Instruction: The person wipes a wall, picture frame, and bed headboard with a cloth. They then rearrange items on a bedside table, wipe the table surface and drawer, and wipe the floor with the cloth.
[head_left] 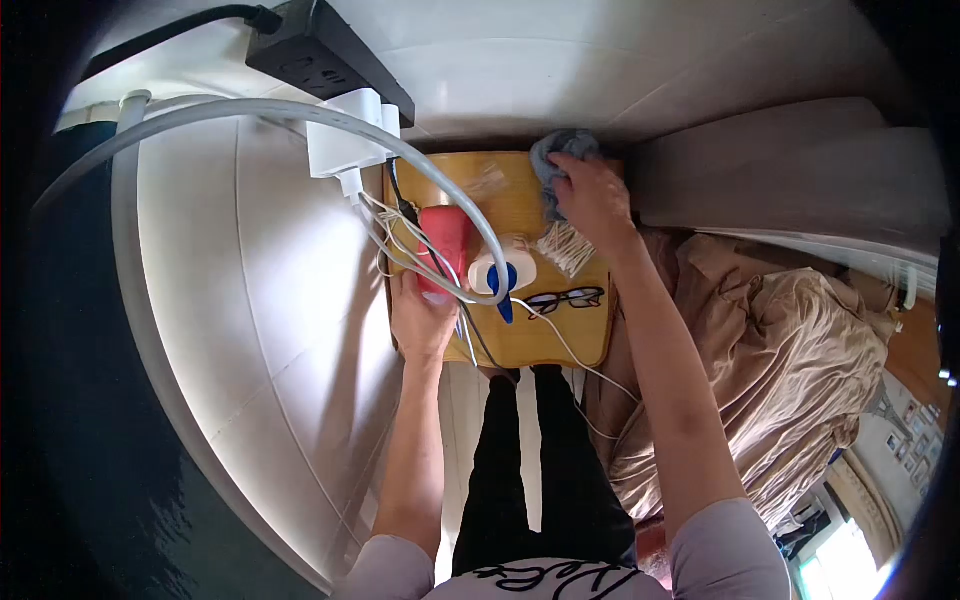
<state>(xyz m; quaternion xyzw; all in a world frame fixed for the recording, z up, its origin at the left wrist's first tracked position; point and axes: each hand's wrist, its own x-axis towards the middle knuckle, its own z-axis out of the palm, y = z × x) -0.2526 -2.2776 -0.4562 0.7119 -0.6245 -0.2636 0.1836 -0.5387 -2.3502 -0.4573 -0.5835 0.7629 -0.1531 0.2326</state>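
On a small yellow wooden table (555, 347), my left hand (424, 318) is closed around the near end of a red container-like object (443, 240); its exact kind is unclear behind the cables. At the far right corner, the fingers of my right hand (597, 200) press on and grip a crumpled grey-blue cloth (556, 165). Just below that hand lies a bundle of cotton swabs (567, 248) in clear wrap. Between my hands stands a pump bottle (522, 274) with a blue nozzle. Folded-open eyeglasses (566, 300) rest nearer to me.
A black power strip (325, 65) with a white charger (345, 135) hangs above the table's left side. White cables (455, 185) loop down over the table. A wall (270, 250) borders the left. Brown bedding (760, 350) lies right, below a grey padded panel (770, 170).
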